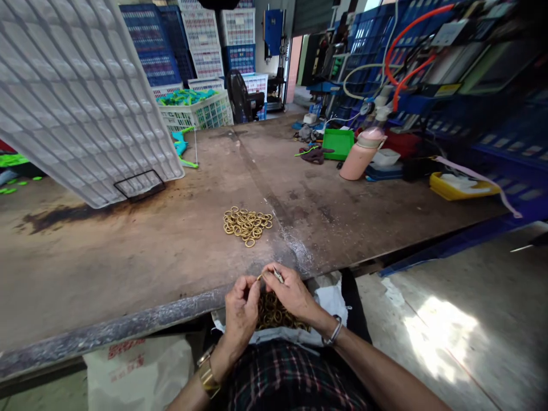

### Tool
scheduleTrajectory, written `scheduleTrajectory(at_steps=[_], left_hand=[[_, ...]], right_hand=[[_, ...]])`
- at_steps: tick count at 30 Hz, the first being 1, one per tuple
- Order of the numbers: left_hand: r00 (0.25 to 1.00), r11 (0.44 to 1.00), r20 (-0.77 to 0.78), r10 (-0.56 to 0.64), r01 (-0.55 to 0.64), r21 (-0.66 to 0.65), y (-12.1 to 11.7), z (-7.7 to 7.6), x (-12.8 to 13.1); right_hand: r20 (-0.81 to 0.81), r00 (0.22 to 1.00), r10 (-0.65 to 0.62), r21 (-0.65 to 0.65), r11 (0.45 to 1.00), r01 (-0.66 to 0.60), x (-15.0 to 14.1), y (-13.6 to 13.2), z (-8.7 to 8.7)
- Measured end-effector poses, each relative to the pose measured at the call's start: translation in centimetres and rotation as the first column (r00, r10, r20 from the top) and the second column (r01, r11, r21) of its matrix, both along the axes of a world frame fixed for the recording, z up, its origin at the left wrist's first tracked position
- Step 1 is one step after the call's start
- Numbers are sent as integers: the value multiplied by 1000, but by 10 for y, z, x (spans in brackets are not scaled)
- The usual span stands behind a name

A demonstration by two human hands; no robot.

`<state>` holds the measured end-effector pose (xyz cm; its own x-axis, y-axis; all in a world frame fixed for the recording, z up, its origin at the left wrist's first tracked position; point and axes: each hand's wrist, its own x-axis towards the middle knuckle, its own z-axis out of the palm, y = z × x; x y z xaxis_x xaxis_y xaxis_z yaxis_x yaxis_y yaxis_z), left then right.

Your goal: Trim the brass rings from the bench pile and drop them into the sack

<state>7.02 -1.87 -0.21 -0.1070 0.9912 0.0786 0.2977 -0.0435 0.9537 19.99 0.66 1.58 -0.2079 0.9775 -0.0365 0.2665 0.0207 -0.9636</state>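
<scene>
Near the table's front edge, my left hand [242, 308] pinches a brass-coloured ring [259, 277] between thumb and fingertips. My right hand [291, 294] is closed beside it, its fingertips at the same ring. A small pale metal tool [278, 275] sticks out between the right fingers; its kind is hard to make out. Below both hands, a white sack [331, 299] lies open on the lap with many similar rings [276, 314] inside. Ahead on the table rests a loose pile of brass-coloured rings [246, 222].
A white ribbed plastic panel [89, 97] leans over the table's left side. Toward the right stand a pink bottle [362, 154], a green tray [338, 144] and a yellow tray [462, 187]. Crates [201, 111] and a black fan [242, 97] are behind the worn tabletop [149, 251].
</scene>
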Motion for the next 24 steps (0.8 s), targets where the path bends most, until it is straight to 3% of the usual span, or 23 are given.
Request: scheduleTrajectory(at_steps=[3, 5, 7, 10, 15, 19, 24], left_hand=[[994, 998, -107, -5, 11, 55, -1, -1, -7], [998, 1000, -65, -13, 14, 13, -1, 0, -9], [996, 991, 83, -40, 50, -120, -2, 2, -9], [933, 936, 355, -54, 171, -307, -3, 7, -7], [798, 919, 603, -9, 244, -310, -4, 11, -6], [822, 933, 569, -13, 215, -289, -4, 9, -7], [884, 948, 461, -75, 206, -243, -5, 9, -7]], right_hand=[[64, 998, 9, 12, 1000, -10, -3, 3, 3], [91, 996, 19, 27, 999, -22, -5, 4, 4], [111, 994, 24, 47, 998, -30, -8, 4, 4], [115, 992, 52, 57, 997, -59, -9, 5, 5], [159, 986, 47, 64, 996, -58, -5, 7, 2], [366, 925, 102, 156, 973, -169, -2, 5, -6], [567, 806, 169, 155, 939, -307, -1, 0, -8]])
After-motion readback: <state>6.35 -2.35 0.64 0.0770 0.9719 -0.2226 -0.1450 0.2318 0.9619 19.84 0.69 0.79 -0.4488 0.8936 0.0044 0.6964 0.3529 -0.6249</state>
